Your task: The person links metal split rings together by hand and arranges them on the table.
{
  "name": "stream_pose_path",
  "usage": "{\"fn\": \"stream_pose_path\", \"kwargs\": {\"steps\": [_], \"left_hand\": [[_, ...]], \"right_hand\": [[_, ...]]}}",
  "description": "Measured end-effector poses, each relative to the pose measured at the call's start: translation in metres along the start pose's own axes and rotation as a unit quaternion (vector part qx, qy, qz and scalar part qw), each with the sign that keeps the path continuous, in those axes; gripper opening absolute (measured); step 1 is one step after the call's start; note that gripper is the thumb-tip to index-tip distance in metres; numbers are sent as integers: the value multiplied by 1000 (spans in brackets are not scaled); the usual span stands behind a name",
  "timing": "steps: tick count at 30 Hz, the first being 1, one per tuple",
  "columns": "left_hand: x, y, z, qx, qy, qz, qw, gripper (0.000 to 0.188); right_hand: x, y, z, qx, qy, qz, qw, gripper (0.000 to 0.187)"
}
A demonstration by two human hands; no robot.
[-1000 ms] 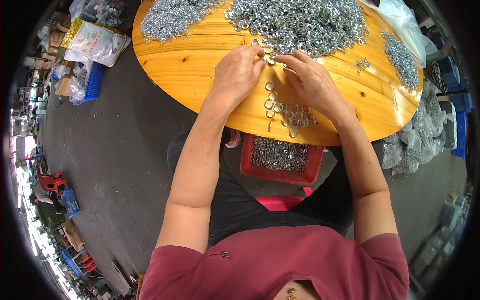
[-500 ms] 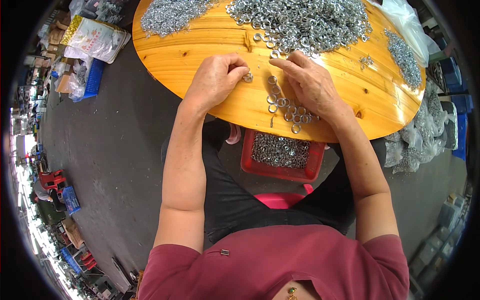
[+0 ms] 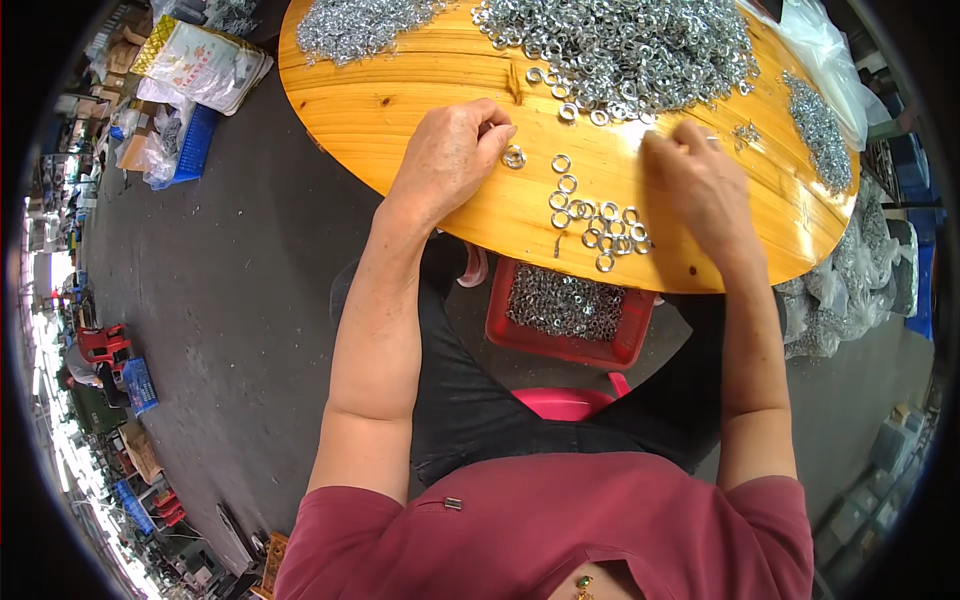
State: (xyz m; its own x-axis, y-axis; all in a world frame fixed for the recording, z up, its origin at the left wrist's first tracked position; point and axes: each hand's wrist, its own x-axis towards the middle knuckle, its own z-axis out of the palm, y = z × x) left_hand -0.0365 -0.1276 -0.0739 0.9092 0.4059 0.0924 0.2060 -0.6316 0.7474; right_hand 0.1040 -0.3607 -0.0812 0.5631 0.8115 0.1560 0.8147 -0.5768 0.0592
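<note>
My left hand [image 3: 447, 160] hovers over the left part of the wooden table, its fingers curled and thumb pressed toward the forefinger. Right beside its thumb is a small stack of metal rings [image 3: 514, 157]; whatever lies within the fingers is hidden. My right hand [image 3: 708, 195] is smeared by motion, right of a loose cluster of flat metal rings [image 3: 610, 235] near the table's front edge. A short line of single rings [image 3: 567, 184] runs up from that cluster. Beyond both hands spreads a large heap of rings [image 3: 640, 55].
The oval wooden table [image 3: 370, 135] also carries heaps of small metal parts at far left [image 3: 355, 25] and right [image 3: 820, 130]. Below its front edge stands a red basket [image 3: 570, 348] of metal pieces. Filled clear bags [image 3: 840, 275] lie beside the table on the right.
My right hand has moved right, away from the line of rings, and is now blurred. My left thumb has lifted slightly off the small stack. The view has shifted a little.
</note>
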Motion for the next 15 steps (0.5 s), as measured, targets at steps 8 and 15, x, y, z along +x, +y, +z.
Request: {"fn": "stream_pose_path", "kwargs": {"steps": [8,15], "left_hand": [[21,7,27,17,69,77,994,11],[36,10,46,97,71,127,985,12]], "right_hand": [[1,-2,15,305,126,-56,942,19],[24,-34,17,274,111,-63,953,21]]}}
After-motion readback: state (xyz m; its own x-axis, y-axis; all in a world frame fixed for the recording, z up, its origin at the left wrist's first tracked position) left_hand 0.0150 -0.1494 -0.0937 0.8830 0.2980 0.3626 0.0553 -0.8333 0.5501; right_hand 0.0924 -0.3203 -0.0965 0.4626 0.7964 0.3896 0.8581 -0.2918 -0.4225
